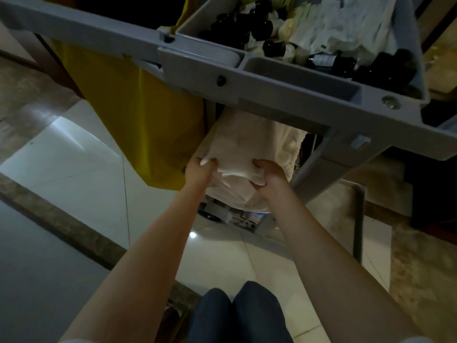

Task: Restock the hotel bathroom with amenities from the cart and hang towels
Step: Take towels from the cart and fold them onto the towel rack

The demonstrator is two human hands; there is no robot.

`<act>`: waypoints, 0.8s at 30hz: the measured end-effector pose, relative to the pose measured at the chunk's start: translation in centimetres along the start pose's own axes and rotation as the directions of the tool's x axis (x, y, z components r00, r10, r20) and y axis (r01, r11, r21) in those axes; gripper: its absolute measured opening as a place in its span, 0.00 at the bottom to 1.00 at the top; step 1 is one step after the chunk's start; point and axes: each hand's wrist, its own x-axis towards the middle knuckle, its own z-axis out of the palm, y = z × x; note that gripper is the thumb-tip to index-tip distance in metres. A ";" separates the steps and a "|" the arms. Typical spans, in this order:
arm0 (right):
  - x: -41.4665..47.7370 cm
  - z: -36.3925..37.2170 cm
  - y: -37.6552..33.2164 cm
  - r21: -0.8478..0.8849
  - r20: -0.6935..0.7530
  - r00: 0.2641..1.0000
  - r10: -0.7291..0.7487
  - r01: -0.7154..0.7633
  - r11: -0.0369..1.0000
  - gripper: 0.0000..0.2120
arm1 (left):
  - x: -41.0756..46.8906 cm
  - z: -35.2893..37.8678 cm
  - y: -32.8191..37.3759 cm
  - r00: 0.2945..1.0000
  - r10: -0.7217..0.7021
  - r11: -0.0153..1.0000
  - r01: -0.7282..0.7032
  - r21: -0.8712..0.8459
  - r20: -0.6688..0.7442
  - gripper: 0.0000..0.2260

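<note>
A stack of folded white towels (243,147) sits on the shelf under the grey cart's top tray (284,80). My left hand (201,169) grips the stack's left front edge, thumb on top. At the right front edge, my right hand (268,173) pinches a folded layer. Both arms reach forward and down from the bottom of the view. The tray above holds several dark small bottles (262,28) and white wrapped packets (346,26).
A yellow bag (133,107) hangs from the cart frame on the left, close beside the towels. A grey cart leg (319,174) slants down to the right of my right hand. Glossy floor tiles (74,154) lie below, and my knees (237,315) show at the bottom.
</note>
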 end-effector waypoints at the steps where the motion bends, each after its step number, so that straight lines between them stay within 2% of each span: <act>1: -0.2 0.1 -0.2 -0.016 0.002 1.000 -0.008 0.008 1.000 0.22 | -0.3 -0.1 0.2 0.999 -0.043 0.997 0.044 -0.066 0.011 0.21; 3: -0.5 0.2 -0.7 -0.137 -0.006 0.999 -0.043 0.041 0.990 0.21 | -0.8 -0.3 0.7 0.988 -0.131 0.967 0.144 -0.208 0.076 0.25; 5: -0.3 0.3 -1.0 -0.341 -0.059 0.992 -0.112 0.085 0.936 0.21 | -1.0 -0.5 1.0 0.977 -0.176 0.950 0.200 -0.238 0.121 0.26; 8: 0.8 -0.4 -0.3 -0.553 -0.120 0.978 -0.168 0.075 0.830 0.26 | -1.0 -0.5 1.2 0.986 -0.138 0.957 0.158 -0.243 0.097 0.23; 10: 1.5 -0.5 0.3 -0.551 -0.115 0.989 -0.092 0.014 0.834 0.32 | -0.7 -0.4 1.2 0.990 -0.115 0.950 0.133 -0.282 0.080 0.21; 14: 2.4 -0.2 1.1 -0.409 -0.078 0.992 0.098 -0.121 0.904 0.40 | 0.4 -0.7 0.5 0.990 -0.137 0.948 0.142 -0.284 0.038 0.19; 16: 3.0 -0.2 1.5 -0.338 -0.029 0.993 0.115 -0.118 0.934 0.41 | 1.0 -0.9 0.1 0.987 -0.162 0.956 0.160 -0.246 0.010 0.20; 17: 3.2 -0.2 1.4 -0.311 -0.008 0.995 0.097 -0.095 0.946 0.38 | 1.2 -1.0 -0.1 0.985 -0.172 0.964 0.168 -0.207 0.001 0.21; 21: 3.2 0.4 0.1 -0.195 0.128 0.992 -0.019 0.044 0.980 0.10 | 1.4 -0.6 -0.1 0.971 -0.240 0.965 0.241 -0.100 0.017 0.24; 24: 2.6 1.4 -1.6 -0.070 0.219 0.973 -0.077 0.094 0.993 0.03 | 0.5 -0.1 0.5 0.959 -0.276 0.951 0.281 -0.128 0.060 0.19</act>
